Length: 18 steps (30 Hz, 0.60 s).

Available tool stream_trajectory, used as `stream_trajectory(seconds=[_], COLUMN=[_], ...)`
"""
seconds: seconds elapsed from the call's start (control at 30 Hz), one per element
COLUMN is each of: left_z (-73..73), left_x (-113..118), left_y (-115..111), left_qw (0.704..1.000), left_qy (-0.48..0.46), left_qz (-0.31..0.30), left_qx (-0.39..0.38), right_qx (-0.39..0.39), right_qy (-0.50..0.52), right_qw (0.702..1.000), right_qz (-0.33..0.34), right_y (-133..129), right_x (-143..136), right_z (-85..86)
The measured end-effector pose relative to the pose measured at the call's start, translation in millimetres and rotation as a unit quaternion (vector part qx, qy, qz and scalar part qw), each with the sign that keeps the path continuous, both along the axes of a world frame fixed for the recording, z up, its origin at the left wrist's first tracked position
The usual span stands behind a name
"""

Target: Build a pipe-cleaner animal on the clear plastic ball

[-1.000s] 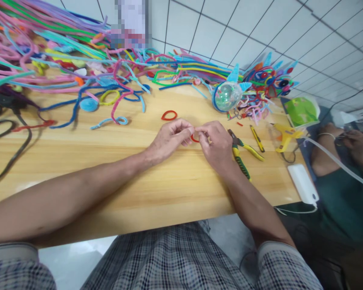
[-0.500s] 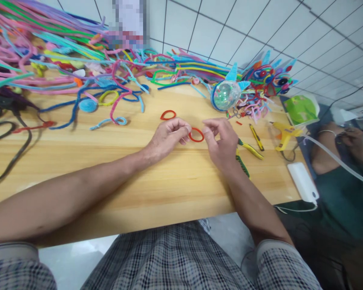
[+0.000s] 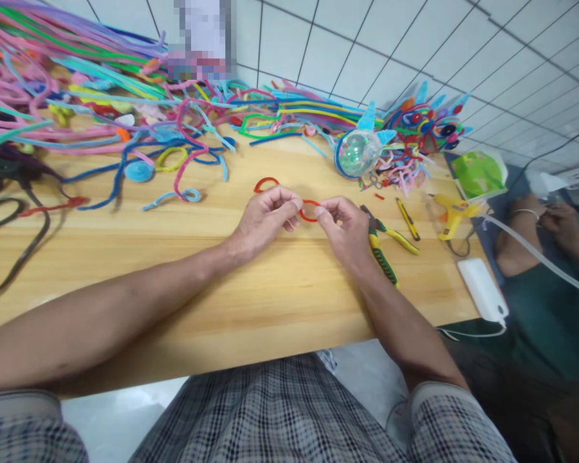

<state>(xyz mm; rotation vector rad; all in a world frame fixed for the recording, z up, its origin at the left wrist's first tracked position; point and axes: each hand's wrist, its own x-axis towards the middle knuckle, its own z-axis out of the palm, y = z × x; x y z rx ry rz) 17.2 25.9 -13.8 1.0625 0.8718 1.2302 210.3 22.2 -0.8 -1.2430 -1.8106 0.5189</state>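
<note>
Between my two hands, just above the wooden table [image 3: 289, 296], is a small red ring [image 3: 309, 220] of pipe cleaner. My left hand [image 3: 271, 217] pinches its left side between thumb and fingers. The fingertips of my right hand [image 3: 345, 228] are closed on its right side. A second red loop [image 3: 266, 182] lies on the table behind my left hand, partly hidden by it. Pliers with yellow and green handles [image 3: 385, 259] lie just right of my right hand.
Colourful pipe cleaners [image 3: 174, 103] crowd the table's back and left. A clear ball with blue spikes [image 3: 358, 154], a yellow cutter [image 3: 408, 220], a yellow glue gun [image 3: 456, 215] and a white power bank [image 3: 482, 289] are on the right. Another person's arms [image 3: 521, 238] show at far right.
My right hand has moved left and its fingertips have closed on the red ring. More of the pliers now shows. My left hand still holds the ring.
</note>
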Motion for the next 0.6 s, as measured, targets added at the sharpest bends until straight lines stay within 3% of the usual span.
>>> stream_trajectory(seconds=[0.2,0.6], left_z=[3.3,2.7], left_x=[-1.4,-4.7], left_y=[-3.9,-2.7], left_qw=[0.998,0.997], left_qy=[0.016,0.017], left_qz=[-0.012,-0.038], left_qx=[0.066,0.062], right_qx=[0.062,0.092], right_qy=[-0.009,0.004], right_qw=[0.998,0.995], right_qz=[0.010,0.035], right_y=[0.8,0.2], right_x=[2.3,2.6], right_z=[-1.2,1.9])
